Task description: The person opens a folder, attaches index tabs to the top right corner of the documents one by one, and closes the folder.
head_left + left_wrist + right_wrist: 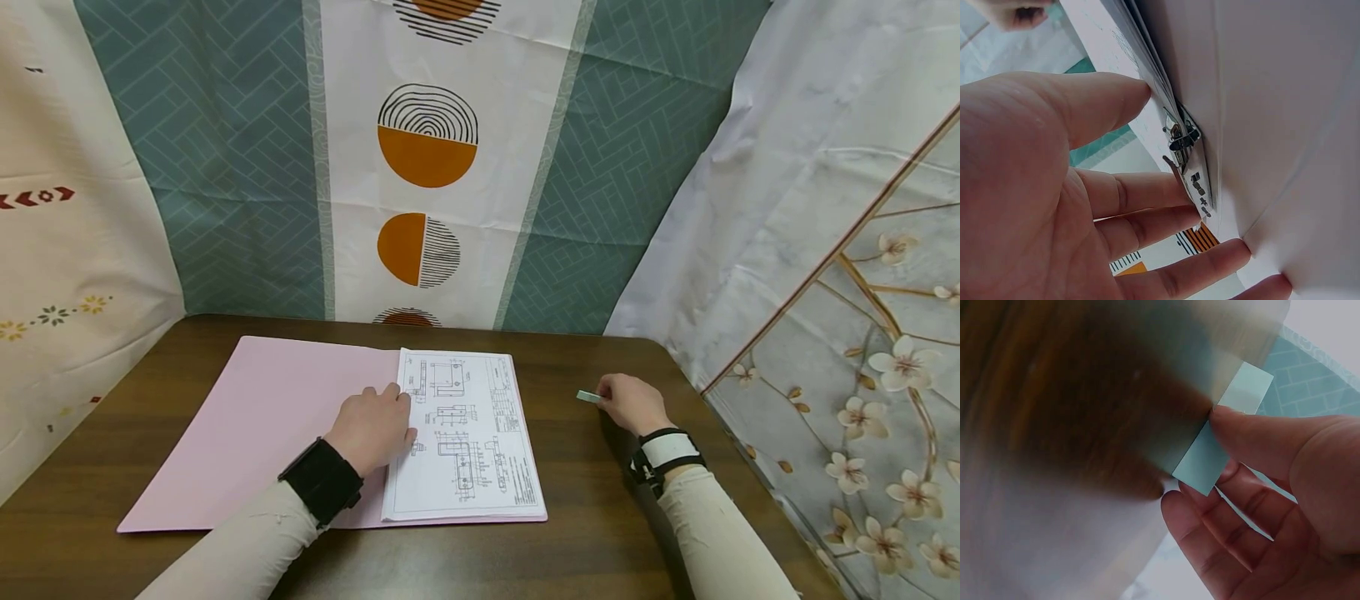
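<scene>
A smooth, matte pink folder with straight edges (pixel 292 425) lies open on the dark brown, wood-grained tabletop (pixel 585 517), its right part bearing a flat rectangular stack of white paper printed with black line drawings (pixel 487 467). A shiny metal clip with black parts (pixel 1182 134) sits at the stack's edge. At the stack's nine o'clock edge rests the left hand (pixel 372 429), its fingers released and loosely extended, thumb touching the paper. Between two and three o'clock from the stack, the right hand (pixel 633 404) pinches a thin, stiff-looking pale green rectangular strip (pixel 587 397) between thumb and fingers. A broad band of wood separates strip and stack; more wood stretches from there toward five o'clock.
</scene>
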The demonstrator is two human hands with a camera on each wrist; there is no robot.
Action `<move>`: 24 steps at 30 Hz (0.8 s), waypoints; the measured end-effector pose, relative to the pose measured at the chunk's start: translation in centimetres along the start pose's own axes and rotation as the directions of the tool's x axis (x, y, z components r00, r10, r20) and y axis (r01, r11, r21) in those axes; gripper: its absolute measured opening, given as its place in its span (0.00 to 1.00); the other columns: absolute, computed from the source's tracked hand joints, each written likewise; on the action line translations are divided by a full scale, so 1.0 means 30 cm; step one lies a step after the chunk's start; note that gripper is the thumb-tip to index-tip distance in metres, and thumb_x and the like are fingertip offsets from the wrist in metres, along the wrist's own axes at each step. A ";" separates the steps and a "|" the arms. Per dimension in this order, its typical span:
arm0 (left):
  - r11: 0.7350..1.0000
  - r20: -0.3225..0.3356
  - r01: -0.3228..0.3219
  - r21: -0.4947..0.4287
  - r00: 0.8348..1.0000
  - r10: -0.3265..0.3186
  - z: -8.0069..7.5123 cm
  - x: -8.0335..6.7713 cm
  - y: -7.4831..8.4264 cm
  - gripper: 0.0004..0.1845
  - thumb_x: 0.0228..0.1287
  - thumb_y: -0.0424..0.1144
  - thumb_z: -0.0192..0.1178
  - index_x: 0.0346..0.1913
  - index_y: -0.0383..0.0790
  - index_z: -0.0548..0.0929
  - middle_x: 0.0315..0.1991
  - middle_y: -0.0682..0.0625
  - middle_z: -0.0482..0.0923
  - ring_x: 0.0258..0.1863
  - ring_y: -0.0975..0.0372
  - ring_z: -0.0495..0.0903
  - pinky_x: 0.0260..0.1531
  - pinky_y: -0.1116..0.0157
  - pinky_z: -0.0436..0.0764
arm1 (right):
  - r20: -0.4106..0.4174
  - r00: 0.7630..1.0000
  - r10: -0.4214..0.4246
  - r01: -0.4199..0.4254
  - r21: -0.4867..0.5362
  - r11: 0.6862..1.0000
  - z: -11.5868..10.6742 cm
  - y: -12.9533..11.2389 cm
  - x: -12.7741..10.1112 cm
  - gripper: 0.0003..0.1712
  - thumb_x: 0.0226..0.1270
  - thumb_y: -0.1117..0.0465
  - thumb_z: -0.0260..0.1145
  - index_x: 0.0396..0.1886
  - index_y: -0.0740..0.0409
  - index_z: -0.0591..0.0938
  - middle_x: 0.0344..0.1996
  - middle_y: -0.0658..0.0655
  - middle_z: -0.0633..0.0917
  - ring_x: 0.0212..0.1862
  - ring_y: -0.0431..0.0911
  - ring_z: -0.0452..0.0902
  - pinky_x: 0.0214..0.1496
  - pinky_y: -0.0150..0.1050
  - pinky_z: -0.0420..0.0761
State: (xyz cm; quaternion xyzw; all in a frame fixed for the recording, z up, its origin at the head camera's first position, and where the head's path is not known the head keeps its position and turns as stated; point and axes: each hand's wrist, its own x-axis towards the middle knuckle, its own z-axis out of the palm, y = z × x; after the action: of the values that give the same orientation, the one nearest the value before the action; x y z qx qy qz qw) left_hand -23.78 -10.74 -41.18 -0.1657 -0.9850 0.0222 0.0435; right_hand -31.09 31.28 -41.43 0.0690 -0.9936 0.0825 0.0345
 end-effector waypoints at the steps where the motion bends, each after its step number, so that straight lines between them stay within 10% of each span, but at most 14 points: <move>1: 1.000 0.004 0.000 -0.001 1.000 0.000 0.001 0.001 0.000 0.30 0.71 0.51 0.75 0.60 0.28 0.86 0.49 0.36 0.83 0.35 0.47 0.80 0.37 0.52 0.88 | -0.004 1.000 -0.005 0.005 -0.003 1.000 0.003 -0.007 -0.002 0.04 0.71 0.64 0.78 0.38 0.55 0.88 0.31 0.51 0.88 0.32 0.48 0.80 0.38 0.53 0.82; 24: 1.000 -0.061 0.014 -0.004 0.998 -0.014 0.009 0.004 0.001 0.24 0.71 0.48 0.76 0.56 0.29 0.88 0.43 0.37 0.85 0.32 0.50 0.82 0.34 0.53 0.88 | -0.137 0.977 -0.164 0.192 0.218 0.957 0.020 -0.351 -0.013 0.10 0.76 0.64 0.76 0.53 0.55 0.94 0.49 0.54 0.91 0.38 0.47 0.80 0.40 0.44 0.81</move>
State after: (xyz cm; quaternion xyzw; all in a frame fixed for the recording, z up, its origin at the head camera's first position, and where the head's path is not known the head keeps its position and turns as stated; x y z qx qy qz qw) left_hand -23.91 -10.70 -41.43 -0.1595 -0.9844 0.0150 0.0731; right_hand -29.24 20.95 -40.38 0.1568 -0.9633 0.1973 0.0918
